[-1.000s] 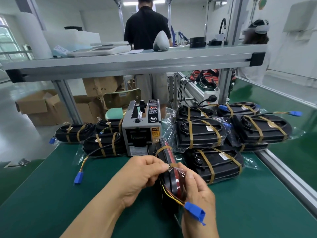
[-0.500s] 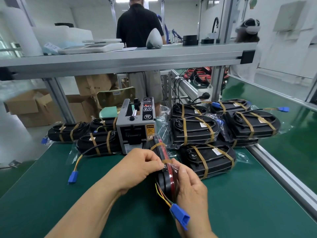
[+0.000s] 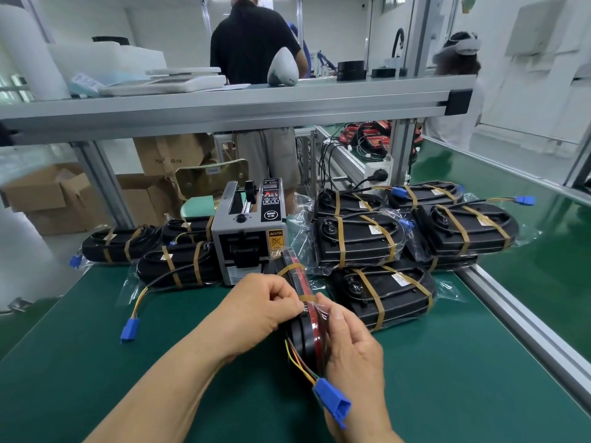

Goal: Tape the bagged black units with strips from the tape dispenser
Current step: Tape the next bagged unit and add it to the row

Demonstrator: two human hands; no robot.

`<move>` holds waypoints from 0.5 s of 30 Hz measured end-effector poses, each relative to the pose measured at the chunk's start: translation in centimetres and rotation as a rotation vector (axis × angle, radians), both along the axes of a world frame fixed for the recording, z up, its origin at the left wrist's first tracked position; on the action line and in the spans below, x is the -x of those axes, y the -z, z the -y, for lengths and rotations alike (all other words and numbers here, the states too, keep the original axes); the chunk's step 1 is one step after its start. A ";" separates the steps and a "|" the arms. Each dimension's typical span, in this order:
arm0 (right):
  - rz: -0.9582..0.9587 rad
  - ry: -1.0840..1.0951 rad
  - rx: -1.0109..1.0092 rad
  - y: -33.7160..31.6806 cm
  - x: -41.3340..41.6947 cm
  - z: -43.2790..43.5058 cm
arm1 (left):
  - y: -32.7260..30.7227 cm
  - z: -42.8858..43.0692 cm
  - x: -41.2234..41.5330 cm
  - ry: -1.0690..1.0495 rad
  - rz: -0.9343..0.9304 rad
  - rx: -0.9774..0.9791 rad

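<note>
A bagged black unit (image 3: 305, 334) with a red edge stands on its side on the green mat, between my hands. My left hand (image 3: 256, 310) pinches a brown tape strip (image 3: 306, 297) against the unit's top edge. My right hand (image 3: 350, 346) grips the unit's right side, thumb on the strip's other end. A second brown strip (image 3: 289, 269) wraps the unit's far end. Its wires end in a blue connector (image 3: 332, 404) by my right wrist. The grey tape dispenser (image 3: 248, 233) stands just behind the unit.
Several taped bagged units are stacked to the right of the dispenser (image 3: 383, 241) and others lie to its left (image 3: 172, 266). An aluminium rail (image 3: 524, 327) borders the mat on the right. A shelf (image 3: 224, 107) crosses overhead. A person in black (image 3: 256, 43) stands beyond it.
My hands stay on the same unit. My left fingers have slid the tape strip further across the top edge, and my right thumb has come up onto it.
</note>
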State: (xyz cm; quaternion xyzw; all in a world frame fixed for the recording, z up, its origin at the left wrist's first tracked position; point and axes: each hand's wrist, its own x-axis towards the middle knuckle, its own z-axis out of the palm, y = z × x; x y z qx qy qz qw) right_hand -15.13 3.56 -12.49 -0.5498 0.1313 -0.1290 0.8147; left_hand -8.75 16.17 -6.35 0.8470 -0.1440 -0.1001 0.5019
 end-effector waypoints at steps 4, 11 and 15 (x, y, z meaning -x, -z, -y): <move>0.006 0.008 -0.001 0.0 0.0 0.1 | 0.1 0.0 0.0 0.002 0.024 -0.022; -0.010 0.008 0.001 0.0 0.0 0.0 | 0.5 -0.1 0.1 -0.058 0.163 -0.145; -0.027 0.015 0.031 0.1 0.1 -0.1 | 1.3 0.3 0.6 -0.221 0.154 -0.083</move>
